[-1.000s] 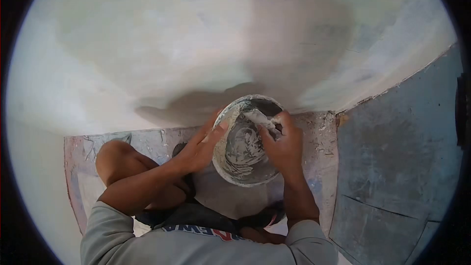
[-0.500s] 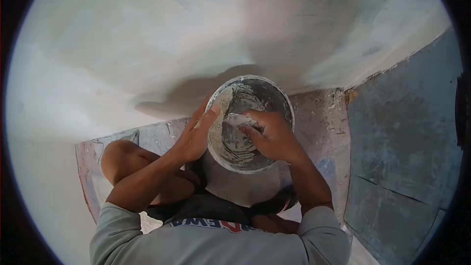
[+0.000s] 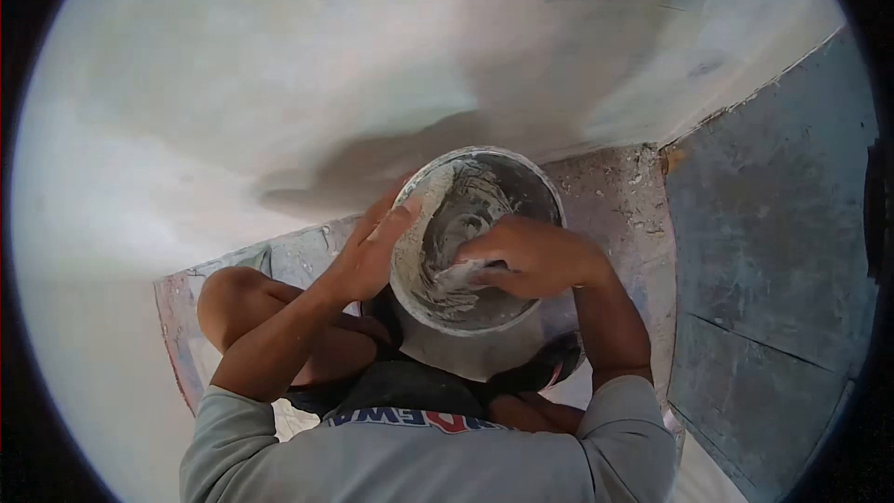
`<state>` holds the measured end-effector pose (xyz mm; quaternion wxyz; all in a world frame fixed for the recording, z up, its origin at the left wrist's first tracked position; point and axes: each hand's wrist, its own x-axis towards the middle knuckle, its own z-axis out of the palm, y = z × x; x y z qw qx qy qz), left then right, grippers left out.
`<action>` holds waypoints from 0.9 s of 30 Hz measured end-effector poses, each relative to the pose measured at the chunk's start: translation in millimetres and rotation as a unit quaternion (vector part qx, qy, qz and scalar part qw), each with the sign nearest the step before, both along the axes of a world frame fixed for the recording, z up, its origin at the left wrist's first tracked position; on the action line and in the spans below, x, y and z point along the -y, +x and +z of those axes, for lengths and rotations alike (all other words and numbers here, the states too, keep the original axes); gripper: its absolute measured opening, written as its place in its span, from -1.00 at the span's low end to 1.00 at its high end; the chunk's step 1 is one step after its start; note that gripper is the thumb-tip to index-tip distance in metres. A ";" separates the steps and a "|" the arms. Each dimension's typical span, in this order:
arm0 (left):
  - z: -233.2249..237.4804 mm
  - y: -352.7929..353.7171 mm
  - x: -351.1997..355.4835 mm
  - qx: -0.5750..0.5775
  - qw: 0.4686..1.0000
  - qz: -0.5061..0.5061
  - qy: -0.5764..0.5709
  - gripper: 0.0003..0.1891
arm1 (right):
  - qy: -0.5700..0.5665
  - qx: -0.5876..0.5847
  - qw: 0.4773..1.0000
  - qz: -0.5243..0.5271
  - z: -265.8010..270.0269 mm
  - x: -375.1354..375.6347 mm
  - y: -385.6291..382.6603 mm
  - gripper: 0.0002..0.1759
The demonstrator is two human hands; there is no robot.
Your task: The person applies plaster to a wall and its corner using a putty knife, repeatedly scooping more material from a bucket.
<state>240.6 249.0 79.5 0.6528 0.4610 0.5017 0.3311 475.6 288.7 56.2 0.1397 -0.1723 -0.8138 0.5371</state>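
A round bucket point(image 3: 559, 196) with a whitish, smeared rim stands tilted between my knees. Grey-white paste point(image 3: 426, 214) coats its inner wall and bottom. My left hand point(image 3: 370, 251) grips the bucket at its left side, thumb over the rim and the other fingers hidden behind the wall. Inside the bucket, my right hand point(image 3: 533, 256) is closed around a putty knife point(image 3: 458, 275). Paste covers its blade, which lies low and to the left of the hand; only a bit of the dark handle shows.
A pale plastered wall point(image 3: 372, 56) rises just past the bucket. On the right is a grey-blue panel or door point(image 3: 764, 224). Dried spatter marks the floor strip point(image 3: 629, 214) between them. My bent knee point(image 3: 228, 303) is left of the bucket.
My right hand has swung the putty knife from the upper middle of the bucket down toward its near side. The left hand keeps its hold on the rim.
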 end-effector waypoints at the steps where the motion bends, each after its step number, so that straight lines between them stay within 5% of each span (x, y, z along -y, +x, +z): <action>1: -3.3 -3.6 -0.6 0.015 1.000 -0.012 -0.006 -0.42 | 0.002 0.003 1.000 0.000 3.9 -2.4 3.9 -0.73; 5: -13.9 -10.5 2.7 -0.016 1.000 -0.006 -0.008 -0.35 | -0.010 -0.028 0.996 -0.083 13.0 -4.8 6.9 -0.74; 7: -12.2 -8.7 6.7 -0.025 0.999 0.017 -0.015 -0.36 | -0.024 -0.005 0.949 -0.315 13.2 7.0 3.5 -0.75; 8: -11.7 -8.5 8.0 -0.031 0.998 0.036 -0.028 -0.38 | 0.066 0.030 0.927 -0.367 15.8 9.5 -0.8 -0.75; 11: -8.7 -10.9 10.8 -0.023 0.999 0.033 0.005 -0.40 | 0.072 -0.018 0.909 -0.409 6.8 17.6 -19.9 -0.74; 16: -5.3 -4.4 10.8 -0.056 0.997 0.045 0.006 -0.42 | 0.085 -0.101 0.917 -0.377 -8.4 17.8 -28.1 -0.79; 27: -4.3 0.0 13.2 0.006 0.997 0.074 0.002 -0.43 | -0.021 -0.094 0.958 -0.269 -10.8 16.7 -23.4 -0.78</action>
